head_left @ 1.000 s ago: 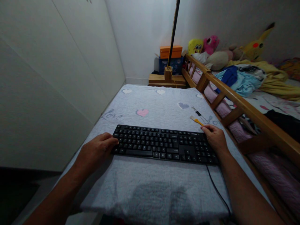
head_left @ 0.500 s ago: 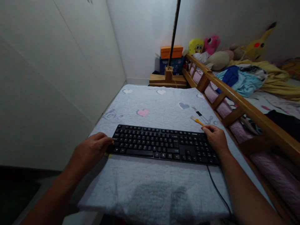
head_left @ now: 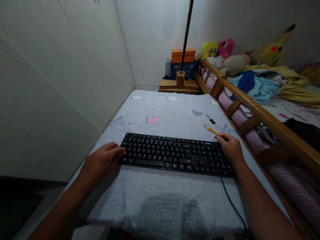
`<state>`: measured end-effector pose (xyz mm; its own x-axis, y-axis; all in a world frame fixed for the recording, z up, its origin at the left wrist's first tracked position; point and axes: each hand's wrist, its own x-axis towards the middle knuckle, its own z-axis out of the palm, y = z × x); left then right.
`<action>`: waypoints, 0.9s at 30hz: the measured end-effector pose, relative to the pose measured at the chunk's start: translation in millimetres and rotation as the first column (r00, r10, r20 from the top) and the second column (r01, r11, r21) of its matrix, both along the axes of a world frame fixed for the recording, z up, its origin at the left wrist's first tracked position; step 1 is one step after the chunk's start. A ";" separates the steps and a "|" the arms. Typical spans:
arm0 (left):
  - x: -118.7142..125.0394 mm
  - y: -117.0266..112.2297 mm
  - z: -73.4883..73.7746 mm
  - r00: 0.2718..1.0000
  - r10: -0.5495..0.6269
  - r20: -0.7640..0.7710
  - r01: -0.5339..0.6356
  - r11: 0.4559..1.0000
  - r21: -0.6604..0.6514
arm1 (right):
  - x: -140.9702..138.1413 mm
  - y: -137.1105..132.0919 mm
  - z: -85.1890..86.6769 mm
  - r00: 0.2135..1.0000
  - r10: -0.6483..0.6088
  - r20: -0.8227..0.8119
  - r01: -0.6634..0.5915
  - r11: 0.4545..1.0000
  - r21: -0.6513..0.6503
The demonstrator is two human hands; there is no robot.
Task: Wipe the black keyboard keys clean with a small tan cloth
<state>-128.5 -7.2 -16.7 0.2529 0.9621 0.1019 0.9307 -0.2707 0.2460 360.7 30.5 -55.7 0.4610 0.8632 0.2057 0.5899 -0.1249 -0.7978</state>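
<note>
A black keyboard (head_left: 160,153) lies flat across the cloth-covered table. My right hand (head_left: 230,148) is closed on its right end, with the fingertips at the far right corner. Just beyond those fingertips lies a small brush (head_left: 210,128) with a yellow handle and pale bristles. A thin wire tool with a black band (head_left: 212,121) rests behind the brush. My left hand (head_left: 105,158) is pinched over the keyboard's left edge keys. A small yellow-orange bit shows at its fingertips, too small to name. The left palm side is hidden.
A pale cloth (head_left: 160,196) with heart prints covers the table. The keyboard cable (head_left: 232,203) runs off the near right side. A wooden bed rail (head_left: 250,100) borders the right, a white cabinet (head_left: 62,100) the left. Boxes (head_left: 183,63) stand behind a dark pole (head_left: 186,36).
My left hand has shifted slightly right and up, further over the keyboard's left keys. A yellow patch below it is no longer visible. The right hand and keyboard stay put.
</note>
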 end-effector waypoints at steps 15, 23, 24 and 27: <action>5.3 9.3 8.3 0.985 0.158 -0.075 -0.158 0.987 0.010 | 1.0 0.6 -0.2 1.000 0.002 0.008 -0.002 1.000 -0.005; 18.1 10.8 1.0 0.992 0.120 -0.040 -0.120 0.993 0.006 | 0.1 -0.5 1.0 1.000 0.020 0.016 -0.020 1.000 0.009; 19.9 11.0 0.8 0.992 0.118 -0.049 -0.117 0.993 0.013 | 0.2 -0.5 0.8 1.000 0.020 0.016 -0.020 1.000 0.009; 23.1 12.1 1.2 0.991 0.113 -0.066 -0.112 0.994 0.016 | 0.6 -0.1 0.2 1.000 0.018 0.013 -0.018 1.000 -0.001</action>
<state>-105.4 4.9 -15.5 0.1498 0.9836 0.1000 0.9697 -0.1659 0.1795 361.3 30.4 -55.5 0.4430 0.8713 0.2111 0.6026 -0.1150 -0.7897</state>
